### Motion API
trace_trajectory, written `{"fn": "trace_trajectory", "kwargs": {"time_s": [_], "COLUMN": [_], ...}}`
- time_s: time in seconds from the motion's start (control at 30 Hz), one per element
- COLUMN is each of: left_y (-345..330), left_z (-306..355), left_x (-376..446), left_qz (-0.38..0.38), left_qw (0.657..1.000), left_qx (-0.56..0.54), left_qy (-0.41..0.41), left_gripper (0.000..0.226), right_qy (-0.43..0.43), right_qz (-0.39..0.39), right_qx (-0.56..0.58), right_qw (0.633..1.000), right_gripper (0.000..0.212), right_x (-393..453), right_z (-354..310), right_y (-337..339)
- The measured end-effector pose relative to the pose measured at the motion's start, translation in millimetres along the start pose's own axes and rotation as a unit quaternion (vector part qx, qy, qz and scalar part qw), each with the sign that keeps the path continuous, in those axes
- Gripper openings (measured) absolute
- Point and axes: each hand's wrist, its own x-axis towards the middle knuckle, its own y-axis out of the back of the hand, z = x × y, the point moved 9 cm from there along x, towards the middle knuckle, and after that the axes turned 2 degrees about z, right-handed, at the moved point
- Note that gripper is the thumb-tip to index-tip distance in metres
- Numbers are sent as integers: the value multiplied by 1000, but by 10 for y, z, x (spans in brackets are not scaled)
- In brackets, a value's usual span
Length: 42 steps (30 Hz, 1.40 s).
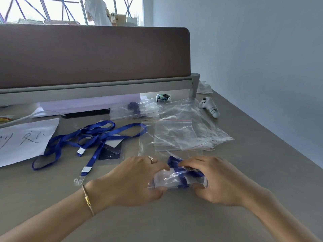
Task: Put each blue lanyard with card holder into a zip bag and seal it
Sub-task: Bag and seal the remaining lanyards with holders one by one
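Both hands grip one bundle at the table's near middle: a clear card holder [167, 179] with a blue lanyard wound around it. My left hand [132, 180] pinches its left end, and my right hand [220, 180] closes over its right end. Just beyond the bundle lies an open zip bag [148, 142]. A stack of empty zip bags [183, 133] with red seal lines sits further back. To the left, loose blue lanyards [83, 137] lie tangled with a dark card holder [110, 151]. A sealed bag with a lanyard inside [133, 109] rests near the divider.
A brown desk divider [94, 55] blocks the back. A white paper with handwriting [24, 138] lies at the left. A white controller [209, 106] sits at the back right, near the table's right edge [279, 138]. A person stands far behind the divider.
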Motion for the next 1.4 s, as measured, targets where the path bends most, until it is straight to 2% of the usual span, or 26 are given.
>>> {"fn": "trace_trajectory", "kwargs": {"time_s": [0.1, 0.23, 0.33, 0.43, 0.53, 0.6, 0.67, 0.77, 0.83, 1.0, 1.1, 1.23, 1.33, 1.4], "left_y": [73, 95, 133, 202, 221, 179, 143, 173, 139, -41, -36, 31, 89, 122], "left_z": [-63, -271, -485, -677, -824, -921, -971, -904, -800, -617, -614, -595, -624, -678], "left_x": [24, 111, 255, 376, 469, 515, 537, 528, 517, 517, 521, 510, 502, 501], "left_qz": [-17, -37, 13, 79, 120, 120, 117, 137, 115, 37, 41, 50, 31, 40], "left_qw": [998, 991, 979, 964, 965, 968, 974, 984, 991, 999, 999, 998, 994, 986], "left_qx": [-54, -124, -189, -232, -206, -180, -134, -54, -23, -12, -12, -27, -101, -154], "left_qy": [13, 43, 75, 103, 112, 130, 140, 103, 67, 11, 6, 9, 24, 45], "left_gripper": [47, 44, 26, 26, 23, 20, 31, 47, 50, 64, 62, 54, 50, 40], "right_qy": [-7, -47, -76, -89, -93, -88, -90, -81, -59, 4, 7, -2, -13, -23], "right_qz": [16, 42, 69, 101, 114, 122, 127, 154, 154, 19, 0, 29, 46, 64], "right_qx": [43, 132, 169, 169, 134, 73, 18, -43, -39, -35, -36, 2, 95, 154], "right_qw": [999, 989, 980, 976, 980, 986, 988, 984, 986, 999, 999, 1000, 994, 986], "right_gripper": [46, 30, 21, 17, 17, 18, 19, 24, 35, 67, 72, 56, 28, 10], "right_x": [53, 213, 347, 494, 618, 682, 715, 690, 635, 555, 553, 525, 493, 486], "right_z": [65, 308, 445, 516, 548, 553, 559, 567, 533, 351, 350, 385, 414, 456], "right_y": [59, 109, 145, 207, 214, 215, 209, 227, 238, 42, -32, 61, 171, 217]}}
